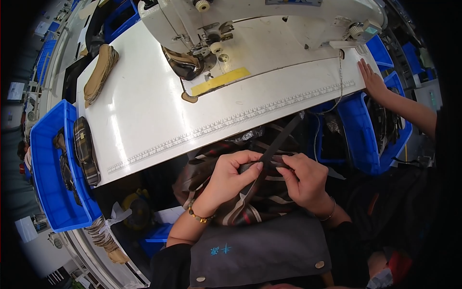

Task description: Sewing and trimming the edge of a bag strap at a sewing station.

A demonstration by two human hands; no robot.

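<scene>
Above my lap, in front of the table edge, my left hand (231, 176) is closed, its thumb and fingers pinching a long dark strip (285, 136). The strip slants up to the right toward the table's edge. Close beside it my right hand (304, 180) pinches the edge of a dark brown plaid fabric piece (248, 216), with red and pale stripes. Fingers partly cover the spot where strip and fabric meet. The crumpled fabric lies over my lap, above a dark grey apron (264, 250).
A sewing machine (168, 24) stands on the white table (139, 120), with a dark rounded piece (185, 65) at its needle. Tan curved pieces (101, 74) lie left. Blue bins (57, 212) flank both sides. Another person's hand (373, 79) rests at the table's right edge.
</scene>
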